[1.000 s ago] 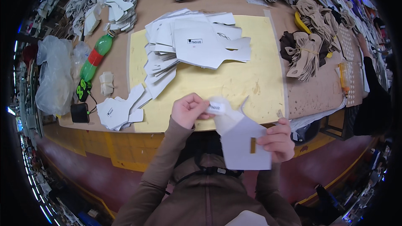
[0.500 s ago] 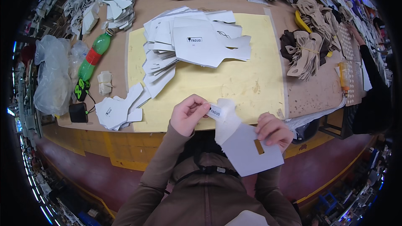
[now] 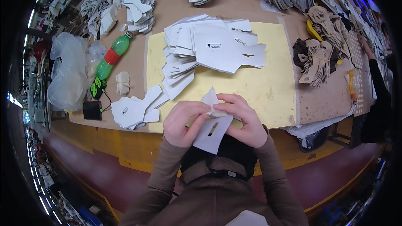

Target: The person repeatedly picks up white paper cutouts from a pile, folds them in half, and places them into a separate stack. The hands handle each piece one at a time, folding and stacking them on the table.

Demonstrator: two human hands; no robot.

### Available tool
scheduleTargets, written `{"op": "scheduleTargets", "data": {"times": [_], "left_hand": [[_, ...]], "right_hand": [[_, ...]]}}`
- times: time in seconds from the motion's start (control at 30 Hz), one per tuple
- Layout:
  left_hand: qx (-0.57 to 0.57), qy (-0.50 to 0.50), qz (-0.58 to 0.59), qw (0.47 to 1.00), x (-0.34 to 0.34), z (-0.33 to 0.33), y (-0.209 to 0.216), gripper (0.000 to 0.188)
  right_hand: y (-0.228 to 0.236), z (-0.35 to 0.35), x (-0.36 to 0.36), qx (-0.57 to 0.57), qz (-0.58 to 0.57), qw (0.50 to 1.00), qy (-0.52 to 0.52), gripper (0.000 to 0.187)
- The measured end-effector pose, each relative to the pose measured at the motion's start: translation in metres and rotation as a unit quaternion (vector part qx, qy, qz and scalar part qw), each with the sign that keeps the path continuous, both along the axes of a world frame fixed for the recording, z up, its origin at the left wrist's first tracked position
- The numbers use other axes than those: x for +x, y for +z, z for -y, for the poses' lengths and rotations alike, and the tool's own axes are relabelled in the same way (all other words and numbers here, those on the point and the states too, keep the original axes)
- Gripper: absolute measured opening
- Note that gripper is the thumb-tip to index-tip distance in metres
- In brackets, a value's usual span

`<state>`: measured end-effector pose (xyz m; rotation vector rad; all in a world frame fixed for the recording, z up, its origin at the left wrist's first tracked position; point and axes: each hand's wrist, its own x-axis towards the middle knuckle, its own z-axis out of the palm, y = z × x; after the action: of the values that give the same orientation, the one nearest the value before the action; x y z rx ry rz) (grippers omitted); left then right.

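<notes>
A: What is being held in the head view?

B: A white slotted panel (image 3: 209,142), held up at the near edge of the counter (image 3: 238,0), close to the person. The left grip (image 3: 184,123) pinches it from the left, the right grip (image 3: 246,121) from the right; the two nearly meet over its upper part.

A: Why both grips?

B: Probably because the upper part looks thin and limp, so one side can steady it while the other handles it. What lies directly beneath them is hidden.

A: Which way does it point?

B: Its long axis runs away from the person. A pointed tip (image 3: 211,95) shows beyond the grips; the broader end hangs below them, nearer the person. Its narrow slot (image 3: 213,128) slants from lower left to upper right.

A: And around the grips?

B: Beyond them, a fanned pile of white cut panels (image 3: 213,54) lies on a yellow sheet (image 3: 272,88), perhaps spread for easy picking. Left of them is a smaller heap of white panels (image 3: 130,115); farther left, a green bottle (image 3: 111,57) with a red band. Well to the right sits a beige bundle (image 3: 316,58), tied presumably to keep its pieces together.
</notes>
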<state>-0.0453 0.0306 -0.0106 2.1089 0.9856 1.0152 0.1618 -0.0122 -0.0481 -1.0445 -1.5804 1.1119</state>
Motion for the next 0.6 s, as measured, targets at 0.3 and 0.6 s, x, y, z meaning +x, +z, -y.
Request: {"op": "scheduleTargets", "data": {"times": [0.3,0.6], "left_hand": [[0.108,-0.05,0.027,0.992,-0.008,0.012,-0.008,0.021],[-0.089,0.128,0.257,0.954,0.004,0.03,-0.02,0.005]], "right_hand": [[0.001,0.002,-0.011,0.011,0.068,0.995,-0.076,0.063],[0.0,0.017,0.013,-0.03,0.059,0.991,-0.115,0.019]]}}
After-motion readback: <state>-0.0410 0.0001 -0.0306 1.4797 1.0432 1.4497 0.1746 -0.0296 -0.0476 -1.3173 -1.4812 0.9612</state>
